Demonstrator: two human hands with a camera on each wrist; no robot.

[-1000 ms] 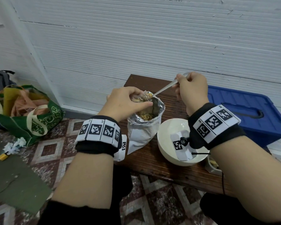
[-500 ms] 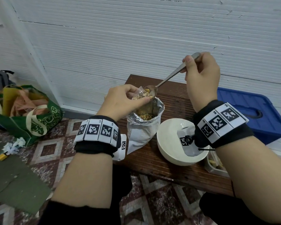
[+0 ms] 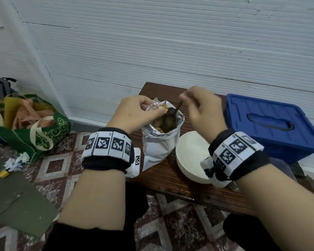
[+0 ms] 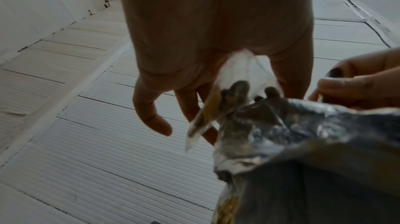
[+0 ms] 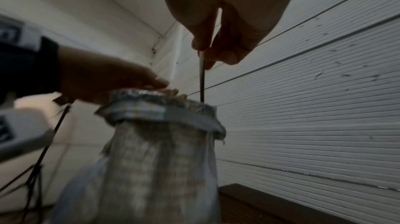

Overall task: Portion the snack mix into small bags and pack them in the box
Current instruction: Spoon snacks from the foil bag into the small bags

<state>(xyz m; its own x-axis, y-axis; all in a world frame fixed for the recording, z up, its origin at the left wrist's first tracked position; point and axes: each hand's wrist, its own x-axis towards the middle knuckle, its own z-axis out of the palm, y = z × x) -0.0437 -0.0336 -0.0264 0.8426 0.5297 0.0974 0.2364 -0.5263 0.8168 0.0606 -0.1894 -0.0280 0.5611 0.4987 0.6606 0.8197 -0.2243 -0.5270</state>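
Right hand [image 3: 200,107] pinches a thin metal spoon [image 5: 202,80] upright, bowl down in the crinkled foil bag [image 3: 159,145] (rim rolled) on the slatted wooden bench [image 3: 170,180]; left hand [image 3: 134,115] pinches a small clear bag [image 4: 236,80] at that rim; smooth white bowl [image 3: 188,160] beside, ribbed blue box [image 3: 272,125] right.

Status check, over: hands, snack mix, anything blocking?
Left hand pinches small clear bag. Right hand holds spoon in foil bag. No obstruction.

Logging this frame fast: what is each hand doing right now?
Left hand: pinches a small clear bag over the foil bag.
Right hand: grips a spoon, which dips into the foil bag.
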